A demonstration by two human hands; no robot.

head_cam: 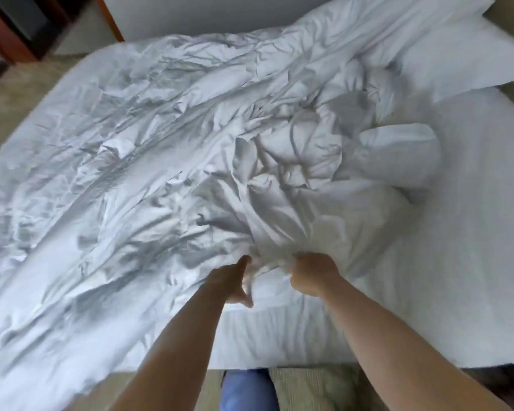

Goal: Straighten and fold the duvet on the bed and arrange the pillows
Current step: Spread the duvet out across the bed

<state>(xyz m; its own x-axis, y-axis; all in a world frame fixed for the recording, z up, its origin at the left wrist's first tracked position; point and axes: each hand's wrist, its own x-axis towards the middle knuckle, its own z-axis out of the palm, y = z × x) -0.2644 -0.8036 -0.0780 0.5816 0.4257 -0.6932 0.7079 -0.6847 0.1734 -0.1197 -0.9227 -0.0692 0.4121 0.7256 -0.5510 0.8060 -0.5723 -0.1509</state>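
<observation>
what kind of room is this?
Most likely a bedroom, possibly a hotel room: a bed with a bare white sheet, a crumpled white duvet gripped by both hands, and a pillow at the far right.

duvet (149,149): white matt cloth, heavily creased | pillow (445,51), beyond duvet: white matt cloth, smoother | bed (469,221) sheet, right of duvet: white matt cloth, nearly smooth | furniture (9,28), left beyond duvet: reddish-brown wood, slight sheen

Soft, even daylight; gentle grey shadows lie in the duvet (166,149) creases. Motion blur smears everything, and wide-angle distortion bends the edges.
</observation>
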